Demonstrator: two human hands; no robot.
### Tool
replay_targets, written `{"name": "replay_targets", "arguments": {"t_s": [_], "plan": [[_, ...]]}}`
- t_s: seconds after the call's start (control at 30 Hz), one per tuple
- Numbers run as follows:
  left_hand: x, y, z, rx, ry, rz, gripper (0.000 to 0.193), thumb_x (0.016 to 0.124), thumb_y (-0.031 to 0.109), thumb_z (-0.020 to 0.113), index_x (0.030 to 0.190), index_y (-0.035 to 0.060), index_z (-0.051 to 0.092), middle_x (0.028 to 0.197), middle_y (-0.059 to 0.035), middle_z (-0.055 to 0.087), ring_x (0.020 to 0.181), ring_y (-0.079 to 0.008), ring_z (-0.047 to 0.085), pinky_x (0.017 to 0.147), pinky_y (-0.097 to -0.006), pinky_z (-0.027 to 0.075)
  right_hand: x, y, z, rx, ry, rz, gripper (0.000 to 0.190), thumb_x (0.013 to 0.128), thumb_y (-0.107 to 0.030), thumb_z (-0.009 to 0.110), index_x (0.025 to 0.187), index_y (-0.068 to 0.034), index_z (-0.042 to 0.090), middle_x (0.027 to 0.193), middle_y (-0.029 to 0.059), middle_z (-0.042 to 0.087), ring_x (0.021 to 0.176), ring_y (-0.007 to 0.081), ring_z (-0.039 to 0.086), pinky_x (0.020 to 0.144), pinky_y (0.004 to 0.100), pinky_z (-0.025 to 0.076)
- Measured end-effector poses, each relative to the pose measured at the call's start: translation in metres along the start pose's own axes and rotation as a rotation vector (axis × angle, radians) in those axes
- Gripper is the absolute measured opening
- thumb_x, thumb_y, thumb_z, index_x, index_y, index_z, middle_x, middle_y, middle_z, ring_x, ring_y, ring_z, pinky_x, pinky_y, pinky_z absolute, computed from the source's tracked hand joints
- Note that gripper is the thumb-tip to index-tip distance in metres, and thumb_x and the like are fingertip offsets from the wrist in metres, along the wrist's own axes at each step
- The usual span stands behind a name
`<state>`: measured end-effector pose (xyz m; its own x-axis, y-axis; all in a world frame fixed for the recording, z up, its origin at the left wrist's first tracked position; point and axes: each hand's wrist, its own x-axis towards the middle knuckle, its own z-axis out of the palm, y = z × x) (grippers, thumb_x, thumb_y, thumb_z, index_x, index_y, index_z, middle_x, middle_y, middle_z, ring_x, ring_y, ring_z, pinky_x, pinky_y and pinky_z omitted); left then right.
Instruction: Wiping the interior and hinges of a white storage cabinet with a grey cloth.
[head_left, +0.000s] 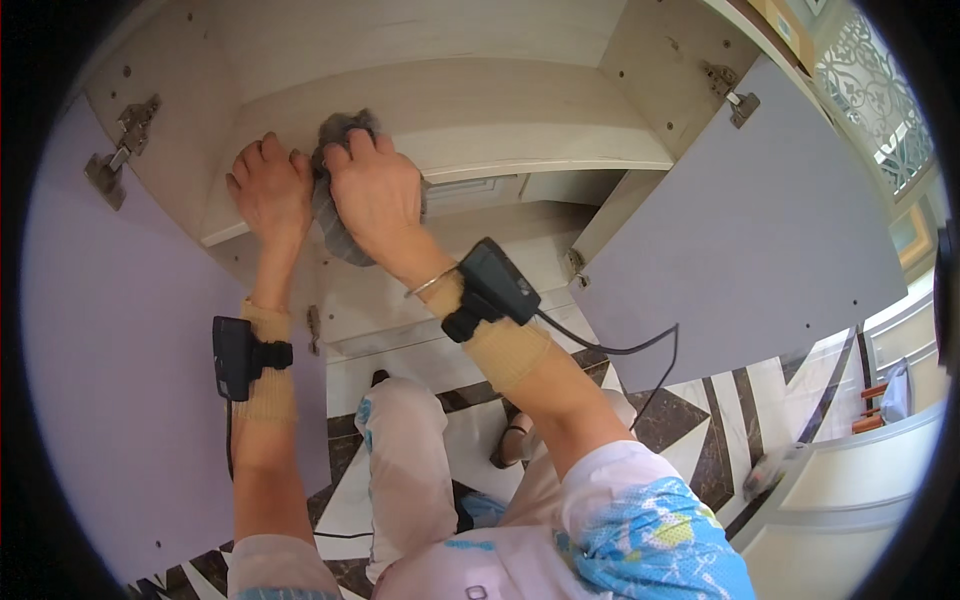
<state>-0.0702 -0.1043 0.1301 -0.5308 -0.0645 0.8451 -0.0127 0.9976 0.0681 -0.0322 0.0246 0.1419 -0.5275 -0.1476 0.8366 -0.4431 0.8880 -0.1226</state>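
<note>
A grey cloth (343, 232) lies bunched over the front edge of a pale cabinet shelf (517, 112), and part of it hangs below that edge. My right hand (379, 187) presses on the cloth with bent fingers, gripping it against the shelf. Just left of it, my left hand (271, 187) rests palm down near the shelf's left end. Its fingers are slightly spread, and its thumb is close to the cloth; whether they touch is hidden.
Two lilac cabinet doors, left (135, 360) and right (750, 225), stand open on metal hinges (124, 150). Below the shelf is a lower compartment (487, 232). A black cable (637, 351) trails from the right wrist's device (499, 281). Patterned tiles (667, 427) cover the floor.
</note>
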Motion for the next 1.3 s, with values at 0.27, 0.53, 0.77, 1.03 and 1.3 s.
{"name": "replay_targets", "arguments": {"t_s": [0.27,0.53,0.77,1.03,1.3], "plan": [[0.006,-0.003,-0.018,0.067,-0.197,-0.072,0.045,0.087,0.029,0.047,0.122,0.0015,0.050,0.123,-0.0179,0.051,0.117,-0.0341,0.044,0.099,-0.0498,0.033,-0.048,0.195,-0.095,-0.330,0.090,0.039,0.029,0.081,-0.011,0.052,0.109,-0.012,0.058,0.106,0.0099,0.059,0.093,0.0290,0.056,0.076,0.0397,0.049],[0.002,0.001,-0.009,0.065,-0.031,-0.024,0.039,0.082,0.029,0.051,0.111,0.0029,0.057,0.111,-0.0137,0.056,0.111,-0.0307,0.047,0.097,-0.0515,0.033,-0.060,0.180,-0.072,-0.466,0.173,0.111,0.033,0.081,-0.010,0.052,0.113,-0.011,0.056,0.115,0.0163,0.055,0.101,0.0330,0.055,0.081,0.0422,0.048],[0.002,0.001,-0.003,-0.019,-0.033,-0.002,0.036,0.081,0.028,0.051,0.104,0.0011,0.058,0.105,-0.0150,0.057,0.106,-0.0314,0.048,0.092,-0.0503,0.035,-0.027,0.011,-0.013,0.021,0.121,0.000,0.028,0.075,-0.012,0.055,0.102,-0.013,0.060,0.108,0.0110,0.056,0.084,0.0303,0.054,0.069,0.0391,0.048],[0.006,0.003,-0.016,0.039,-0.209,-0.064,0.043,0.084,0.029,0.049,0.116,0.0016,0.055,0.114,-0.0174,0.055,0.112,-0.0341,0.047,0.096,-0.0518,0.034,-0.046,0.189,-0.102,-0.304,0.015,0.109,0.036,0.074,-0.008,0.061,0.108,-0.017,0.059,0.109,0.0066,0.058,0.096,0.0265,0.057,0.078,0.0372,0.051],[0.001,0.001,-0.012,0.022,-0.072,-0.017,0.040,0.082,0.027,0.050,0.113,0.0024,0.056,0.111,-0.0167,0.056,0.111,-0.0345,0.047,0.099,-0.0527,0.032,0.047,0.369,-0.090,-0.612,-0.497,0.393,0.024,0.085,-0.017,0.050,0.104,-0.010,0.063,0.106,0.0164,0.063,0.099,0.0369,0.059,0.082,0.0452,0.049]]}}
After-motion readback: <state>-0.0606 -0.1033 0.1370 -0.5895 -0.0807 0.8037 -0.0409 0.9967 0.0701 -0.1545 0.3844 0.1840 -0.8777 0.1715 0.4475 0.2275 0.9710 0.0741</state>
